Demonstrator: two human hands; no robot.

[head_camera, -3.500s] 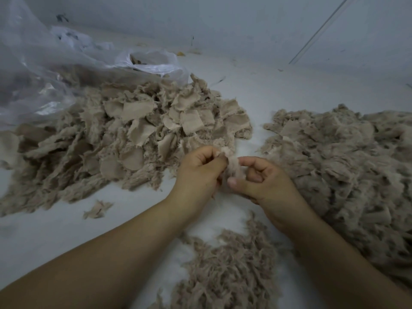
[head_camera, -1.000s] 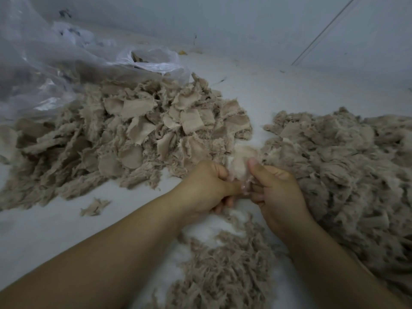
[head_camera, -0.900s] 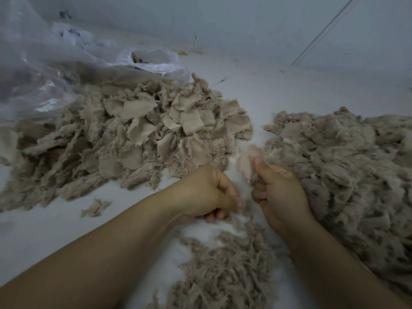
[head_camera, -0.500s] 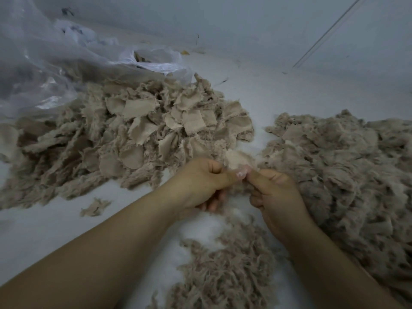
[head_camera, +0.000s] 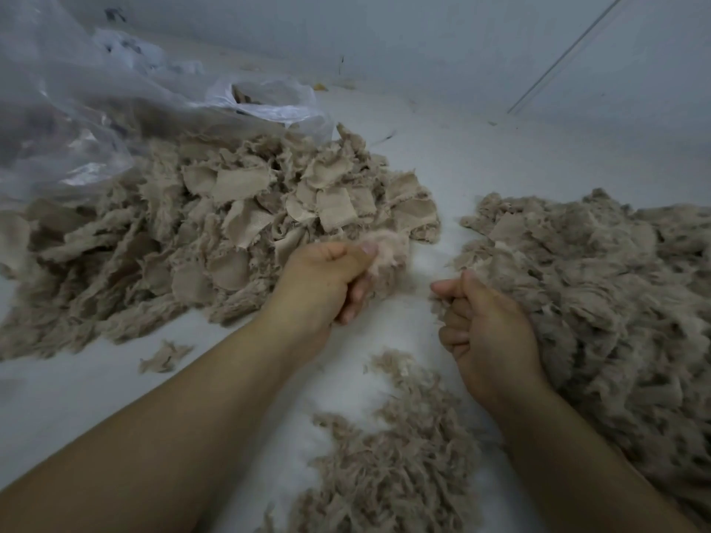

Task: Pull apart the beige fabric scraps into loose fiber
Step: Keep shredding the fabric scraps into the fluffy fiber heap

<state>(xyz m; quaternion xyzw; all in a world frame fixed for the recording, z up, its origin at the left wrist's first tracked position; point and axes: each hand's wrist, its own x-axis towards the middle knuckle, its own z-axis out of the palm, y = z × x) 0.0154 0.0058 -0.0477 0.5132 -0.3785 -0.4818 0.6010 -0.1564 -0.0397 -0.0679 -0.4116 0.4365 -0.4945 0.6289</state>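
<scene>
Left hand, frame centre, pinched a frayed beige fabric scrap between thumb and curled fingers. Right hand curled, pinching fluffy fiber wisps beside the lint-like heap at right.

My left hand is curled into a loose fist, thumb on top pinching a tuft against my forefinger, knuckles turned up. My right hand sits apart from it, lower and nearer to me, fingers folded into the palm with the thumb laid across them. Both bare forearms reach forward from below.
</scene>
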